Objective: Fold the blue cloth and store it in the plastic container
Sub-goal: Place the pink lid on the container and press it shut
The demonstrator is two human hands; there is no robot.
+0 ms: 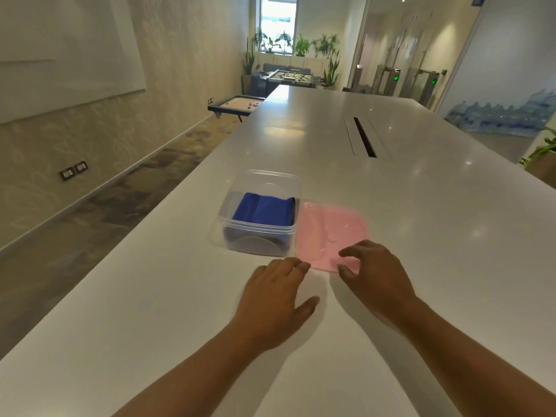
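Note:
The folded blue cloth lies inside the clear plastic container, which stands open on the white table. Flat on the table, touching the container's right side, is the pink lid. My right hand rests with spread fingers on the lid's near edge, fingertips on top and thumb at its rim. Just in front of the container, my left hand lies palm down, its fingertips touching the lid's near left corner. Neither hand has lifted anything.
The long white table runs ahead, with a cable slot in its middle. Its left edge drops to a carpeted floor beside the wall. A game table, plants and glass doors stand far behind.

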